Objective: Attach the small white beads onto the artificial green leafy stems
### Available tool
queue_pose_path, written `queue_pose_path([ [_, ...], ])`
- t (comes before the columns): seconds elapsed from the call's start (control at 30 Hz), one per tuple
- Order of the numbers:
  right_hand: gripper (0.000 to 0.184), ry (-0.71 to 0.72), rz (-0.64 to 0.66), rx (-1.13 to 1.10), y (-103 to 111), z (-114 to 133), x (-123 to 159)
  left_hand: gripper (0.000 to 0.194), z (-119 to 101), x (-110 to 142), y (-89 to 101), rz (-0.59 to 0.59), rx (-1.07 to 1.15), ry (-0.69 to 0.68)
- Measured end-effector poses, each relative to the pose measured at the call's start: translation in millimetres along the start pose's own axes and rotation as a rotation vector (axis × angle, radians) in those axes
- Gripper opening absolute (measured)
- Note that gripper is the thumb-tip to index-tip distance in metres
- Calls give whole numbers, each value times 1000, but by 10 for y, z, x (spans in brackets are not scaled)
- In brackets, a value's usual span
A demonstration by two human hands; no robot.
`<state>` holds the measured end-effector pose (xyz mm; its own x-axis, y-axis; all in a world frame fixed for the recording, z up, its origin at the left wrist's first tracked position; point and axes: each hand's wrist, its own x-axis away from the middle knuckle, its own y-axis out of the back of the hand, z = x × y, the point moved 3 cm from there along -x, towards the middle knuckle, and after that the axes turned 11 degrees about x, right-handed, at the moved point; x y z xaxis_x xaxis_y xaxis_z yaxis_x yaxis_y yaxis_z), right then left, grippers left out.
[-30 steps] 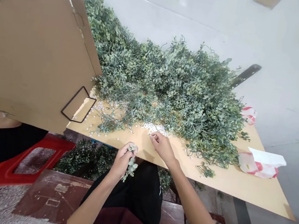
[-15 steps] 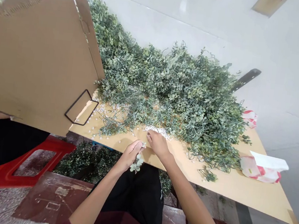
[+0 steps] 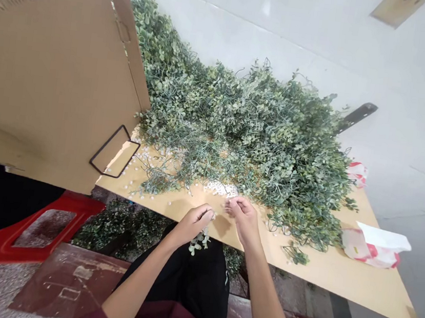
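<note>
My left hand (image 3: 193,224) is closed around a leafy artificial sprig (image 3: 199,242), whose pale green leaves hang below the fist at the table's front edge. Close by on the right, my right hand (image 3: 243,218) has its fingertips pinched together; whatever is between them is too small to make out. A small gap separates the two hands. Just beyond them lies a little heap of small white pieces (image 3: 221,188) on the wooden table (image 3: 356,280). Behind that heap, a large pile of artificial greenery (image 3: 241,111) reaches back to the wall.
A tall cardboard sheet (image 3: 61,68) stands on the left, with a black wire frame (image 3: 115,151) at its lower corner. A red and white tissue pack (image 3: 374,245) sits at the right. A red stool (image 3: 45,226) and part of another person are at the left.
My left hand has moved right and slightly up with the sprig. My right hand has drawn back from the white pieces, shifting right and nearer to me.
</note>
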<state>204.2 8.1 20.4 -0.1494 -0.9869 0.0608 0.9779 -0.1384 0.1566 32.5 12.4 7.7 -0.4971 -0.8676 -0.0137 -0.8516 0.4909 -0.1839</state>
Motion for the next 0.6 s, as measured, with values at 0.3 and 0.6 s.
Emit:
queue_pose_path([
  [0.3,23,-197,19,-542,-124,-302,300,32,35,-62,-43,155,-1,12],
  [0.6,18,-159,45,-407,-211,-302,304,38,68,-94,-19,165,-101,-1],
])
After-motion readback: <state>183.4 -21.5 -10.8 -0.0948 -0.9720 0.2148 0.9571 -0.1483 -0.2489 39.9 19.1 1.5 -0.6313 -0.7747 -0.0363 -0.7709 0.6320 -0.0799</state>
